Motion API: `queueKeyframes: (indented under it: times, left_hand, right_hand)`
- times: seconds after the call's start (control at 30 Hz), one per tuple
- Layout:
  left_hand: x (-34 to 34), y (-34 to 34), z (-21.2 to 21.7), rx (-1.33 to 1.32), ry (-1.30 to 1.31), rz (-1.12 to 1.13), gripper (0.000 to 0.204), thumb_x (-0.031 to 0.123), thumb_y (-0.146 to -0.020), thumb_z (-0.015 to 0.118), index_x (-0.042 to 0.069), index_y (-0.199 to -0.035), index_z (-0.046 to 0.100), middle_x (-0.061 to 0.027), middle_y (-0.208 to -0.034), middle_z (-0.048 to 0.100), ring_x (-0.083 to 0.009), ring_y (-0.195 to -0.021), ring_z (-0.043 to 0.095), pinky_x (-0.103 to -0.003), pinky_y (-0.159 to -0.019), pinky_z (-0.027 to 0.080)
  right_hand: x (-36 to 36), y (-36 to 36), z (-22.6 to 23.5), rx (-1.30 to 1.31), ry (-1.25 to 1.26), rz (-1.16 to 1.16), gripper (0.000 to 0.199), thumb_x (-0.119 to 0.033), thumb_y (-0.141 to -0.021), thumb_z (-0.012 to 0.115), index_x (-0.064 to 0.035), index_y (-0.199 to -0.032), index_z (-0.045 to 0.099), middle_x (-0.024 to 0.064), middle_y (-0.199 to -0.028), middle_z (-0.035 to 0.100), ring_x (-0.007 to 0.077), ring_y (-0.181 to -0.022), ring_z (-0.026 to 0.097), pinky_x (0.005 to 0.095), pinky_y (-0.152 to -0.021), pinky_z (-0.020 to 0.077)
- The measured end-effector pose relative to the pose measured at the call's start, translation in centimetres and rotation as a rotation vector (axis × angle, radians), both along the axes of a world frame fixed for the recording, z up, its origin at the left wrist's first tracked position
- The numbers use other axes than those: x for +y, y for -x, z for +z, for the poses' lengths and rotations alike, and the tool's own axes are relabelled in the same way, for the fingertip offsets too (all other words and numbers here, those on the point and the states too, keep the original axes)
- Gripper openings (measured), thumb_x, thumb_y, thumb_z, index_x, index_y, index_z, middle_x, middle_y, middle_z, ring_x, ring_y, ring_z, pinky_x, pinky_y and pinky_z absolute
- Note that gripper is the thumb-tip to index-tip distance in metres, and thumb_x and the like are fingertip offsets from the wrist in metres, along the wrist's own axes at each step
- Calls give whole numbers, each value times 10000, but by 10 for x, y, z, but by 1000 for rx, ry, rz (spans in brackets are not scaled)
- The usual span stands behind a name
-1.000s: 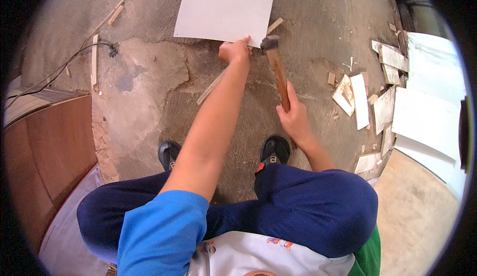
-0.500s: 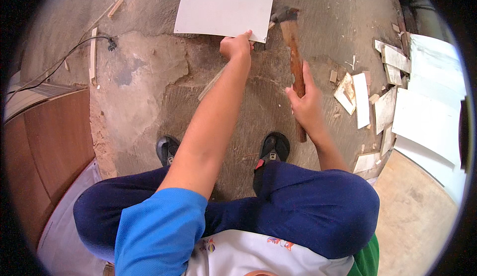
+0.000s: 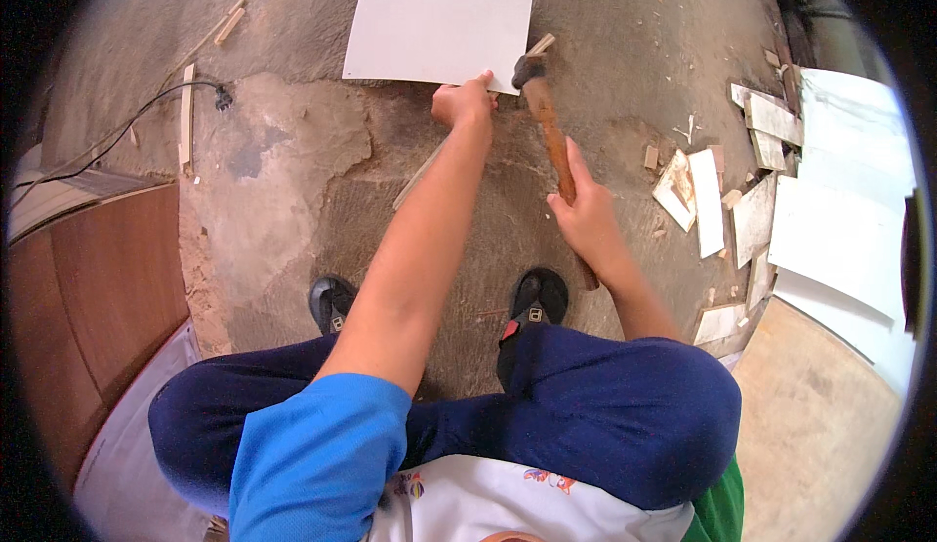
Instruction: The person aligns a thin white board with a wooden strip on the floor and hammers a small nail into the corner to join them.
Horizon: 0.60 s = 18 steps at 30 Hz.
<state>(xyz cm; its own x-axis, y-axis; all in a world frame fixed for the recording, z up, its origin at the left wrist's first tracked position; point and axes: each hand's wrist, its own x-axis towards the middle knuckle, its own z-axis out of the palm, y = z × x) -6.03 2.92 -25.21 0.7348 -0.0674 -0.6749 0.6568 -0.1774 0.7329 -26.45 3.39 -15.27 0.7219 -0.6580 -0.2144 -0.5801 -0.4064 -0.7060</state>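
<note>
Right hand (image 3: 586, 225) is gripping the hammer (image 3: 549, 122) low on its wooden handle, fingers wrapped tight, so the head is getting a long swing. I am squatting with both sandals (image 3: 535, 300) flat on the rough floor (image 3: 293, 152), knees wide, which is keeping my arms free between them. The handle is running up and away from my palm, reddish-brown and worn, and the dark metal head is sitting just above the near right corner of the white board (image 3: 439, 23).

Left hand (image 3: 464, 105) is reaching farther out, closed in a pinch at the board's near edge, close beside the hammer head; I am probably steadying something small there, though I cannot tell what is between my fingertips. A thin wooden strip (image 3: 418, 176) is lying under my forearm, angled toward that same edge.

Beyond my hands the board is lying flat, plain, smooth and unmarked, its far edge reaching the top of view.
</note>
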Motion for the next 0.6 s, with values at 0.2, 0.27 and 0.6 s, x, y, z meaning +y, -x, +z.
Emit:
queueKeyframes:
  times: [0.2,0.27,0.6]
  left_hand:
    - [-1,-2,-2,10,10,44,203,18,-703,771,-41,-754,584,-142,-700,643,-174,-483,572,-291,-387,440]
    - [0,0,0,-1,8,16,202,17,-707,767,-47,-767,586,-147,-708,643,-172,-487,574,-289,-391,443]
    - [-2,0,6,26,14,37,195,19,-719,756,-62,-781,590,-154,-721,650,-167,-475,575,-278,-407,459]
  right_hand:
    - [4,0,-5,-22,69,-51,734,-36,-777,568,-64,-1429,231,325,-943,591,466,-797,603,453,-664,486]
    - [2,2,-23,-42,139,21,734,-31,-777,569,-62,-1428,232,328,-971,586,464,-797,604,447,-655,491]
    - [-5,-5,-2,15,-14,-58,733,-61,-766,591,-55,-1421,260,315,-916,599,469,-841,599,463,-722,478]
